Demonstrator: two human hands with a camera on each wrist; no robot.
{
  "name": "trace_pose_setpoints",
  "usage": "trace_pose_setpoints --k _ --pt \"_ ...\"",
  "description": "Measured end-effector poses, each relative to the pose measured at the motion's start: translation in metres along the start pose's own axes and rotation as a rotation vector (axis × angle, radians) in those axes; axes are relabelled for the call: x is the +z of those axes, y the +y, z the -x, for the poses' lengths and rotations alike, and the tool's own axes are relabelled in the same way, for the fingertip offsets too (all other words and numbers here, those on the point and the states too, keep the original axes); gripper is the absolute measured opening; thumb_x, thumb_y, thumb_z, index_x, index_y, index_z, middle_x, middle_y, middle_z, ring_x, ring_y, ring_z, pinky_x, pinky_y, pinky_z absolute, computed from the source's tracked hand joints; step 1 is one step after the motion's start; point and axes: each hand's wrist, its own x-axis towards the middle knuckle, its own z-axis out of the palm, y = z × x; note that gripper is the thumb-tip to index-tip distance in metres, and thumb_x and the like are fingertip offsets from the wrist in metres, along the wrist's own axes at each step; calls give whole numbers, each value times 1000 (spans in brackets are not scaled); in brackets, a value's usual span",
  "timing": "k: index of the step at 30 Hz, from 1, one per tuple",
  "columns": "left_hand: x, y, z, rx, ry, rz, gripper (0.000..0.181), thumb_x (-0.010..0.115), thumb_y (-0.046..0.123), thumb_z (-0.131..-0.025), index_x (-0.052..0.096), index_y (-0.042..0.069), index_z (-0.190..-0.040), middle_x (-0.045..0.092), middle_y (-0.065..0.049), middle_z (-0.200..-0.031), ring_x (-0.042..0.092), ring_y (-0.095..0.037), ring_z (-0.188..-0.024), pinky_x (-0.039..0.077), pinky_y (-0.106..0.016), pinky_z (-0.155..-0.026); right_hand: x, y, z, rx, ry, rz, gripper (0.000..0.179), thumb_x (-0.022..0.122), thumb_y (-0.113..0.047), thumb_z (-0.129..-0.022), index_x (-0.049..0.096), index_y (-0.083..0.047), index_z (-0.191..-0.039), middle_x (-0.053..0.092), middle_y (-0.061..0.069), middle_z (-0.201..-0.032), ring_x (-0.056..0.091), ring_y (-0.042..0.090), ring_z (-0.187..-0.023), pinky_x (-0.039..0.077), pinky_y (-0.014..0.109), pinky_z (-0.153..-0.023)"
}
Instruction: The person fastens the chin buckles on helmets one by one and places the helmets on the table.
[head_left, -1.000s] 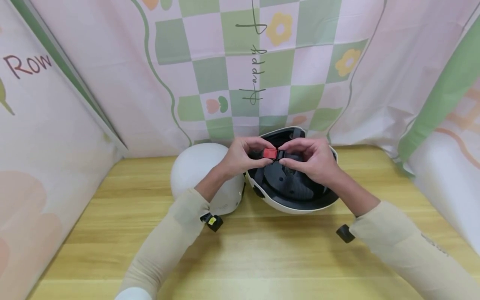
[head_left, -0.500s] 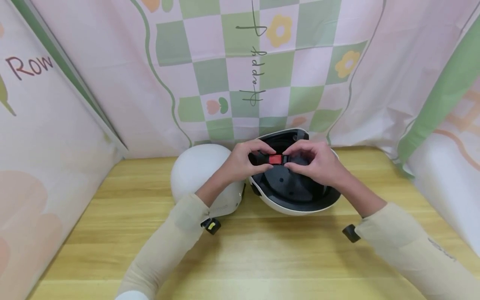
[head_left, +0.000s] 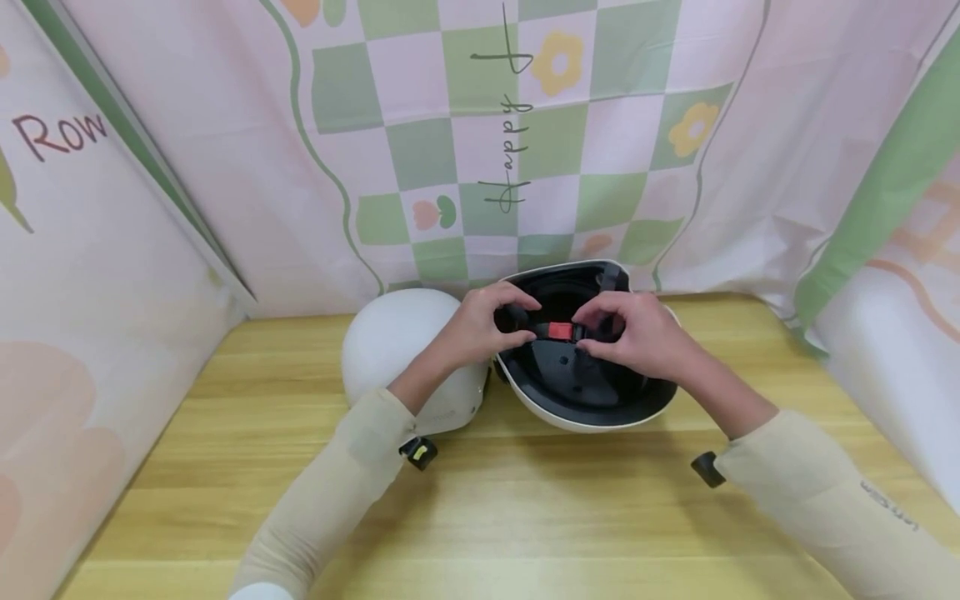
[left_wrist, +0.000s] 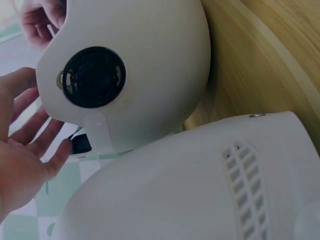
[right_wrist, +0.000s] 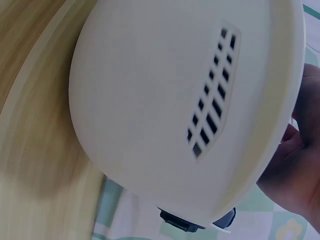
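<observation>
An upturned white helmet (head_left: 585, 421) with a black lining lies on the table in the head view. Across its opening runs a black chin strap with a red and black buckle (head_left: 560, 331), the two parts end to end. The right hand (head_left: 637, 333) pinches the buckle's black end between thumb and forefinger. Just left of the red part, the left hand (head_left: 483, 321) has its thumb and forefinger spread apart, off the buckle. In the left wrist view the left hand's (left_wrist: 30, 145) fingers reach past the helmet's rim. The helmet shell (right_wrist: 150, 90) hides most of the right hand in its wrist view.
A second white helmet (head_left: 401, 350) sits dome up, touching or close to the upturned one, beneath the left forearm. Both stand at the back of the wooden table (head_left: 525, 517). A checked curtain (head_left: 495, 133) hangs right behind them.
The left hand's fingers have parted and come off the buckle. The right hand and buckle have moved slightly right and lower, and the upturned helmet has tipped a little.
</observation>
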Motion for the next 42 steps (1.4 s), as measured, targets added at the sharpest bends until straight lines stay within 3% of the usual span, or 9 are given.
trace_pose_setpoints --k 11,20,28,34,39,42 --pt "-1 -6 3 -16 -13 -34 32 82 6 -89 73 0 -119 72 -12 -118 65 -25 -116 51 -35 -103 1 4 3 -53 27 4 23 87 0 -80 76 -6 -100 74 9 -93 67 18 -81 54 36 -68" --pt "-5 -5 10 -46 -53 -72 29 79 9 -93 73 0 -120 70 -12 -123 63 -26 -121 49 -39 -107 -8 6 12 -93 69 -17 24 86 2 -81 77 -7 -102 74 4 -93 68 17 -80 53 27 -66" --pt "-16 1 17 -29 -95 -201 22 65 -3 -98 73 1 -118 69 -13 -124 64 -28 -118 53 -42 -99 -25 10 23 -142 163 31 24 80 8 -84 78 -6 -103 75 5 -94 61 3 -80 50 18 -68" --pt "-22 1 23 -25 -191 -344 42 55 -16 -92 72 3 -125 65 -13 -134 58 -28 -129 49 -37 -105 -37 24 34 -217 220 0 31 72 20 -79 77 -2 -100 75 10 -98 60 -1 -85 48 11 -72" --pt "-24 2 27 -11 -321 -415 51 54 -19 -90 68 3 -134 58 -14 -146 52 -30 -138 47 -40 -109 -46 39 44 -248 211 24 40 69 24 -75 78 -4 -102 75 10 -106 58 -12 -104 47 9 -78" --pt "-24 2 28 1 -361 -437 51 56 -18 -90 66 3 -136 56 -15 -150 50 -32 -140 45 -41 -111 -50 47 51 -233 181 78 47 70 25 -73 78 -9 -105 75 8 -112 53 -17 -111 46 8 -79"
